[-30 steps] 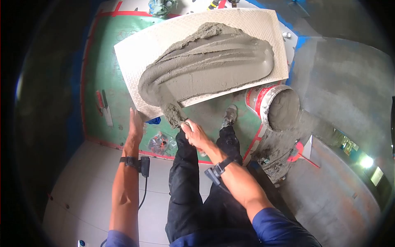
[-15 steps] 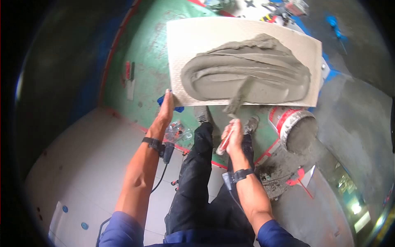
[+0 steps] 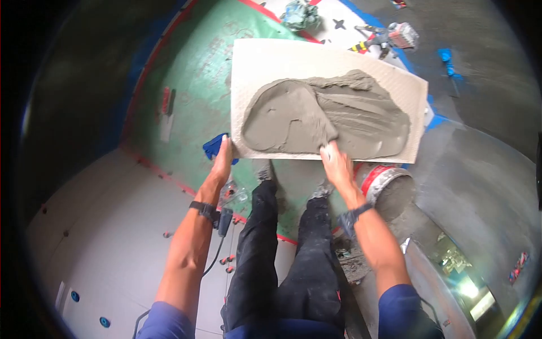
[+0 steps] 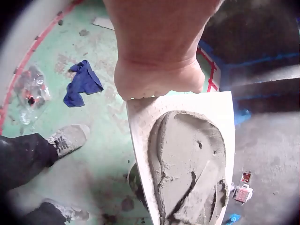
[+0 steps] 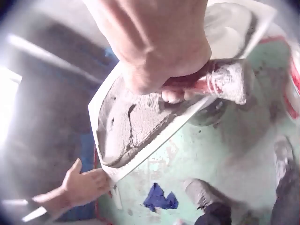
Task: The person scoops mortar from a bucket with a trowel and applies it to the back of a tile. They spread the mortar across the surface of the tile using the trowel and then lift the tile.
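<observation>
And here the pale panel (image 3: 316, 56) is sitting across the upper centre of the head view, raised above the green floor covering (image 3: 195, 73), its textured face bearing a broad bed of grey mortar (image 3: 276, 116). The right hand (image 3: 337, 164) is gripping the trowel (image 5: 228, 82) by its red handle, fingers wrapping round it right at the panel's near edge. Over at the panel's left end, the left hand (image 3: 224, 151) is bracing, thumb standing apart and fingers lying against the corner.

The panel is looking stiff, probably heavy and brittle at its corners, so the bare edges are offering the best hold; anything coated would be turning slippery. The mortar is seeming soft and thick, likely dragging on the blade, so a firm grip well back on the handle is making sense. Right of centre, the bucket (image 3: 372, 178) is tilting, with more grey mix showing in its mouth.
</observation>
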The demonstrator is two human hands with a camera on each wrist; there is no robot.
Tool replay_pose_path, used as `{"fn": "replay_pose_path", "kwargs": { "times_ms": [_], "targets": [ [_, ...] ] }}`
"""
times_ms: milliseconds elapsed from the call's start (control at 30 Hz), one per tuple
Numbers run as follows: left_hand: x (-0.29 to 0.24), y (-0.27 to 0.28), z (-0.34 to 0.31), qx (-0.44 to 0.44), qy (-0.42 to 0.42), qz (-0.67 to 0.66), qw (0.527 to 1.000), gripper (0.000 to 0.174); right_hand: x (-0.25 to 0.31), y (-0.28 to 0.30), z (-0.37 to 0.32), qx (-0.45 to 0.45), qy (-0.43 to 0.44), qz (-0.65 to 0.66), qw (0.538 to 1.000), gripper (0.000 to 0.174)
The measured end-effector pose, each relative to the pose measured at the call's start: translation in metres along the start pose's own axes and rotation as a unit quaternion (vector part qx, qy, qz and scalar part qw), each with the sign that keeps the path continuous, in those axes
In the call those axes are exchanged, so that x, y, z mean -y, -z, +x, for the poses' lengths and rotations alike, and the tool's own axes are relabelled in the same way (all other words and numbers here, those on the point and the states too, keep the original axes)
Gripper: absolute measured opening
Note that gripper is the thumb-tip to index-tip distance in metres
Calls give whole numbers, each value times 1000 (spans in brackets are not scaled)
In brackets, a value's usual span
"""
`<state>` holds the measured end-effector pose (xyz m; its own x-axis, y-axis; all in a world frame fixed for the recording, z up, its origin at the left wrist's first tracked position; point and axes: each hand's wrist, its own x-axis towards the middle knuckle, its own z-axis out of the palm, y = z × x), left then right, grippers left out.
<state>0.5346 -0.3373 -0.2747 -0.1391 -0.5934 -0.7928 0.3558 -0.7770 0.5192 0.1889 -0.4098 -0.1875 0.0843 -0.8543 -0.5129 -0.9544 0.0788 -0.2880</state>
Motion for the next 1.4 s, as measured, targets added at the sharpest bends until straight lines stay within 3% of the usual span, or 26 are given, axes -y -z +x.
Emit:
{"fn": "replay_pose_path", "kwargs": {
  "times_ms": [33, 67, 100, 133, 233, 267, 300, 400, 433, 467, 533, 600, 667, 700, 733, 800, 867, 967, 1067, 1100, 1133, 1167, 1200, 1267, 1333, 1400],
  "targets": [
    [4, -2, 0, -8, -12, -1, 1000, 87, -23, -12, -19, -14, -2, 119, 993, 36],
    [7, 1, 3, -18, -25, -2, 1000, 87, -45, -13, -39, 89, -77, 256, 959, 40],
    [6, 0, 2, -13, -29, -7, 999, 87, -53, 10, -60, 153, -107, 299, 936, 39],
    [5, 0, 1, -15, -22, 6, 1000, 86, -59, 24, -70, 150, -107, 293, 938, 39],
    [3, -3, -1, -28, -23, 8, 999, 84, -73, 29, -70, 89, -228, 402, 882, 34],
    [2, -5, -3, -39, -33, -2, 999, 81, -76, 19, -49, 34, -255, 584, 769, 32],
    [-6, -6, -8, -24, -38, 35, 998, 81, -78, 11, -26, -27, -269, 737, 619, 30],
    [-9, -9, -8, -10, -29, -2, 1000, 85, -6, -19, 32, -31, -253, 760, 598, 32],
    [-9, -8, -8, -13, -31, -5, 999, 85, 14, -33, 42, -28, -257, 755, 603, 31],
    [-9, -8, -8, -17, -32, -8, 999, 85, 36, -40, 46, -11, -218, 712, 667, 32],
    [-12, -8, -10, -16, -16, 5, 1000, 80, 67, -49, 44, 56, -161, 673, 720, 31],
    [-1, 0, -3, -17, -25, -11, 999, 86, 72, -58, 28, 140, -87, 600, 783, 32],
    [15, 9, 3, -50, -12, -7, 999, 85, 55, -66, 6, 197, -92, 483, 849, 37],
    [17, 14, 6, -27, -11, 5, 1000, 84, 34, -72, -4, 141, 22, 353, 925, 39],
    [19, 18, 9, -3, -8, 17, 1000, 84, 13, -71, -5, 77, 137, 212, 965, 41],
    [14, 4, 4, -70, -21, -31, 997, 86, -6, -35, 12, 109, 214, -62, 969, 42],
    [7, 2, -2, -65, -26, -6, 998, 85, 6, -1, 60, 112, 277, -225, 928, 40],
    [17, 8, 2, -73, -23, 4, 997, 85, 41, 13, 131, 57, 323, -225, 917, 41],
    [-12, -5, -15, -74, -23, 12, 997, 86, 71, 8, 146, -36, 245, -133, 960, 41],
    [-16, -5, -14, -71, -32, 13, 997, 86, 67, -6, 136, 65, 151, 14, 986, 41],
    [-14, -2, -12, -76, -19, 10, 997, 86, 66, -12, 126, 165, 53, 162, 971, 41],
    [-8, -1, -12, -80, -4, 7, 997, 87, 81, 16, 112, 234, 26, 139, 962, 39],
    [-3, -1, -11, -75, -7, 7, 997, 87, 75, 25, 109, 229, 24, 138, 963, 39],
    [9, 4, -1, -90, -1, -2, 996, 86, 53, 45, 112, 73, 157, -113, 978, 39],
    [18, 6, 5, -79, -4, -8, 997, 85, 23, 38, 112, 25, 127, -98, 987, 37],
    [4, 2, -4, -74, -1, -3, 997, 85, 0, 17, 105, -113, 15, 52, 992, 35]
  ]
}}
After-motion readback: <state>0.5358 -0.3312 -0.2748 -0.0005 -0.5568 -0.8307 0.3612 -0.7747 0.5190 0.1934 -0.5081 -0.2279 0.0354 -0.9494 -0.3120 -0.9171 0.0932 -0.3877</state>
